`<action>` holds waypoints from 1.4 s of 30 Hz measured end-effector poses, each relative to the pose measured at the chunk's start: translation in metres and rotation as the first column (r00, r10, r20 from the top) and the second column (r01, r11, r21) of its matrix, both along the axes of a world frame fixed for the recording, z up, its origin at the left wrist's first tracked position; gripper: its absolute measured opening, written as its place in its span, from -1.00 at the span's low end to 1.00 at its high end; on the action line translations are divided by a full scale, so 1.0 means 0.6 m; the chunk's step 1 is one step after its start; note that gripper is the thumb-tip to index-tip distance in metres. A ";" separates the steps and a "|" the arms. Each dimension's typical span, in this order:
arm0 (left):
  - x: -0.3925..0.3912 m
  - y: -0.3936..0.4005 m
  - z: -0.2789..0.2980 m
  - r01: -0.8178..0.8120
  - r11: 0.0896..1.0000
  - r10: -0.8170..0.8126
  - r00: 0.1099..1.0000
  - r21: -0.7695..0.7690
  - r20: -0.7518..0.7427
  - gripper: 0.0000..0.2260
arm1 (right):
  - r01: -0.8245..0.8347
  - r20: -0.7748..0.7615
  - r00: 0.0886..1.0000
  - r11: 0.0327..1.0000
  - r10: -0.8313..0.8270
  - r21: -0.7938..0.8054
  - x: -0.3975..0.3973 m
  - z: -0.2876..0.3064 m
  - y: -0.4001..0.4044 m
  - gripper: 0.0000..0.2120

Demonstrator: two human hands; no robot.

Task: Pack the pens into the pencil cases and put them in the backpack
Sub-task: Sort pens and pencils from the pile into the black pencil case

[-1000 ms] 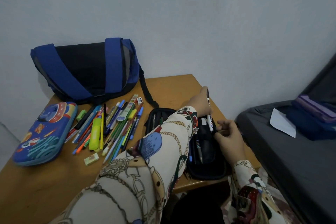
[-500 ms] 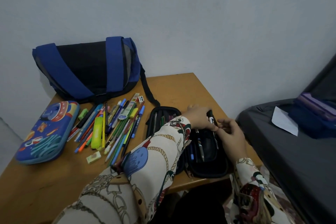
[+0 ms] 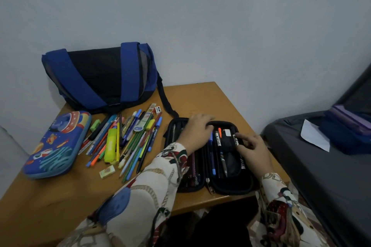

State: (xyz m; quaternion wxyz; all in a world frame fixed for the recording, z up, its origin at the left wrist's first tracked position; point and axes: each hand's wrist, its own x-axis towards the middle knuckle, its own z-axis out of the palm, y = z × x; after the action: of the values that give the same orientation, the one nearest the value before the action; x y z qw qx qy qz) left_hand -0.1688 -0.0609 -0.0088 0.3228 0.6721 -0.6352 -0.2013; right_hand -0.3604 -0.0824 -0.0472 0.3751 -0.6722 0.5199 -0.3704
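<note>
Black pencil case [image 3: 208, 158] lies unzipped and flat at the near right edge of the table [image 3: 204, 98], both halves up. A few pens already sit under the elastic loops of its right half.

Your left hand [image 3: 197, 133] reaches across the hinge, fingers curled down onto the far rim of the case. Whether they pinch anything I cannot tell; the fingertips are hidden behind the knuckles. Your right hand [image 3: 254, 151] rests on the right half, fingers loosely bent, forefinger on the black marker [image 3: 236, 141] that lies along the outer edge. It presses rather than grips.

Step in hand, as I read it: seating that marker. Slide it lengthwise until it lies straight beside the others, clear of the zip track. Steady the rim with your left hand so the case does not skate toward the table edge, which is close.

Loose pile of pens [image 3: 124, 138] waits left of the case, well apart from it. Blue rocket pencil case [image 3: 57, 144] is shut, further left. Backpack [image 3: 100, 76] stands behind, against the wall.
</note>
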 end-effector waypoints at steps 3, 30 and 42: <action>0.049 0.038 -0.008 -0.133 0.985 0.141 0.988 -0.106 0.069 -0.71 | 0.008 0.011 1.000 1.000 -0.008 -0.001 0.001 -0.002 -0.001 -0.71; 0.139 0.144 -0.021 -0.554 0.802 0.592 0.684 -0.226 0.425 -0.78 | -0.171 -0.498 0.866 0.959 0.037 -0.226 0.164 0.026 0.086 -0.50; 0.143 0.126 -0.006 -0.591 0.807 0.491 0.662 -0.009 0.567 -0.79 | -0.226 -0.472 0.876 0.949 0.100 -0.220 0.163 0.027 0.090 -0.82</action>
State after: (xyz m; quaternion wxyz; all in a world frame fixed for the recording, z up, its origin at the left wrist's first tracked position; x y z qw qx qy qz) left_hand -0.0829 0.0144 -0.0123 0.1135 0.8846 -0.4498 0.0482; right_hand -0.2624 -0.0283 -0.0311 0.1784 -0.8263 0.4791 -0.2365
